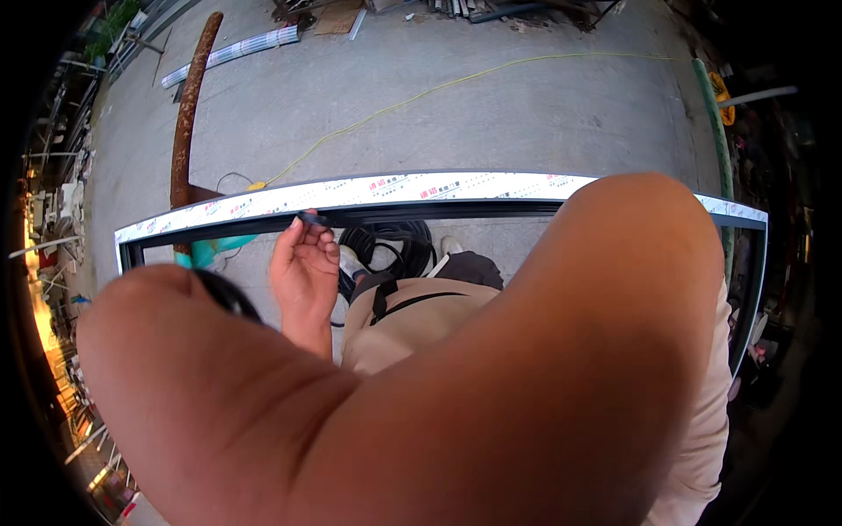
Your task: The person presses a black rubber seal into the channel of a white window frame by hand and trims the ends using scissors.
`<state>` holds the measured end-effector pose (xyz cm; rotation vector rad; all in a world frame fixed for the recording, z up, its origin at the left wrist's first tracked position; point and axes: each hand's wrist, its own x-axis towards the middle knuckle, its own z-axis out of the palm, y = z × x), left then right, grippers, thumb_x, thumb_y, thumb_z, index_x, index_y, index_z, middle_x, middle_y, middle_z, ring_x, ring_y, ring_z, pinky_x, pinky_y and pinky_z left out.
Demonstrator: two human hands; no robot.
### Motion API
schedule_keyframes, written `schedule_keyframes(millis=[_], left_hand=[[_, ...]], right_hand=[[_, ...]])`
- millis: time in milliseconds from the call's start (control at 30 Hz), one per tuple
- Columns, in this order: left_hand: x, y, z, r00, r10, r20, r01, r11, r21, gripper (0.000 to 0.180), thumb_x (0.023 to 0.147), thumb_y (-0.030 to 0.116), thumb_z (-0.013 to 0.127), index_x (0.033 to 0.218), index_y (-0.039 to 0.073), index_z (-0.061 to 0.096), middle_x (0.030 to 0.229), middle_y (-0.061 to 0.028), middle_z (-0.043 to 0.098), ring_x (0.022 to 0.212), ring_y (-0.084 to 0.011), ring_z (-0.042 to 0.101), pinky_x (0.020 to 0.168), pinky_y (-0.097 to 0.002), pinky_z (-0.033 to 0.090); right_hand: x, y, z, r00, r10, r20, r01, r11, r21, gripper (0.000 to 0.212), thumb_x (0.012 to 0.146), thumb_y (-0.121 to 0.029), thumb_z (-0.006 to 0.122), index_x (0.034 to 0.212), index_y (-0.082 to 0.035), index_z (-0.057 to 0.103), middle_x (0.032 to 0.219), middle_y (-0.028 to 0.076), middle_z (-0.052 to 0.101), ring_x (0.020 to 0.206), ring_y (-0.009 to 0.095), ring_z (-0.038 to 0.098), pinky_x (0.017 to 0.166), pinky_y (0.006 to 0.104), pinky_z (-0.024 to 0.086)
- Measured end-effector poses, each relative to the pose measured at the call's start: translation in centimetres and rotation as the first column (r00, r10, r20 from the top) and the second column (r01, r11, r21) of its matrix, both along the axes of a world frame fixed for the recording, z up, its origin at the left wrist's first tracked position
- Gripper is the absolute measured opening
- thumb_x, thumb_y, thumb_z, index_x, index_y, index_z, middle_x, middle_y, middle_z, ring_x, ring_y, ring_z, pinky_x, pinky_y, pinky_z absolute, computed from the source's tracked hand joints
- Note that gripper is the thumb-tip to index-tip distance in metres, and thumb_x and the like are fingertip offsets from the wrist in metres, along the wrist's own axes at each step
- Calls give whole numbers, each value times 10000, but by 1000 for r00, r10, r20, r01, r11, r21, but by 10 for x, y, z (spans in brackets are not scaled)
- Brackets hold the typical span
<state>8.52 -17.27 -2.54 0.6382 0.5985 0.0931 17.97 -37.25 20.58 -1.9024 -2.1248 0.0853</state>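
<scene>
My left hand [307, 263] is palm up below the far rail of a large metal frame [351, 191]. Thumb and fingertips pinch a short visible piece of black rubber strip [313, 219] against the rail's dark inner edge. White printed protective film covers the rail's top face. On the ground just beyond my lap lies a coil of black strip [412, 241]. Bare arm skin [491, 368], very close and blurred, fills the lower middle and hides much of the frame. My right hand does not show.
A rusty pipe [195, 105] at left and a green pipe [712, 123] at right extend away from the frame. A yellow cord [377, 114] crosses the concrete floor. A wrapped bundle of profiles [232, 54] lies far left; scrap [491, 9] lines the back.
</scene>
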Motion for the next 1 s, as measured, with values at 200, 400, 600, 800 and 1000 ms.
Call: schedule_keyframes(millis=[200,400,600,800,1000], left_hand=[[-12,16,-18,999,32,34,-33,999,8,230,1028,208,631,1136,28,725,953,-52,738,853,-166,672,755,-280,556],[2,1,-2,1000,2,-28,0,996,89,224,1029,210,635,1128,32,728,938,-46,723,841,-159,647,761,-274,552],[-5,5,2,1000,21,13,-21,999,29,230,1028,211,632,1131,29,726,924,-47,713,846,-165,648,752,-284,549],[-2,28,5,982,-185,-26,182,978,-102,227,1049,204,616,1131,32,739,943,-53,745,878,-180,668,761,-290,558],[-15,14,-16,984,151,96,-158,984,78,206,1053,202,605,1110,50,731,990,-48,751,881,-168,669,826,-302,551]], right_hand=[[2,-4,-7,999,-29,-16,29,1000,11,155,808,-240,810,804,-85,803,819,105,762,801,296,739,680,408,579],[5,-18,-7,998,-66,-7,66,997,27,185,817,-255,816,799,-72,796,825,123,762,806,312,739,690,410,581],[5,-13,-1,998,-61,-6,61,997,45,216,825,-270,821,793,-59,790,831,142,762,812,329,739,699,411,582],[10,-18,4,988,-152,-30,154,986,67,247,833,-285,826,788,-45,783,837,160,762,817,346,739,709,413,584],[52,-59,-57,830,-522,-198,538,843,31,279,842,-300,831,783,-32,777,843,178,762,823,362,739,718,415,586]])
